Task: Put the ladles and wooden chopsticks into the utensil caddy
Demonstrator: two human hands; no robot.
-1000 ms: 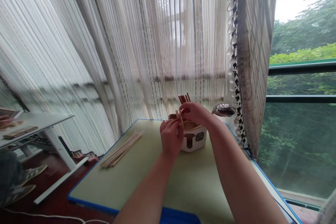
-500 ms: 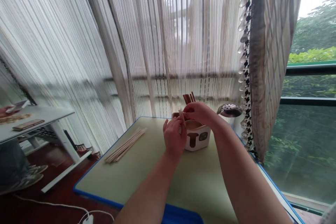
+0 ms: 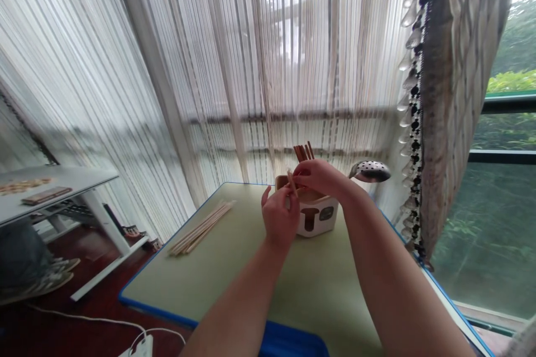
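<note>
My left hand point(image 3: 281, 215) is closed around a short showing length of pale chopsticks point(image 3: 292, 182), tilted at the near left side of a white utensil holder point(image 3: 316, 226). My right hand point(image 3: 318, 175) reaches over the holder with its fingers pinched together beside those chopsticks; what sits between the fingertips is hidden. Dark brown chopsticks point(image 3: 304, 151) stand upright in the holder behind my right hand. A slotted ladle point(image 3: 371, 171) leans out to the right, its handle hidden by my wrist. To the left lies a bundle of pale chopsticks point(image 3: 201, 230).
The pale table point(image 3: 234, 284) has a blue edge, with a blue object point(image 3: 293, 341) at its near side. A sheer curtain point(image 3: 234, 67) hangs behind. Another table point(image 3: 94, 174) stands left, with a person's leg and shoe point(image 3: 46, 284) below. A white cable point(image 3: 96, 321) runs along the floor.
The view has shifted slightly, moving the curtain edge rightward. Both hands keep nearly the same pose at the holder. The other person's hand at the far left has left view.
</note>
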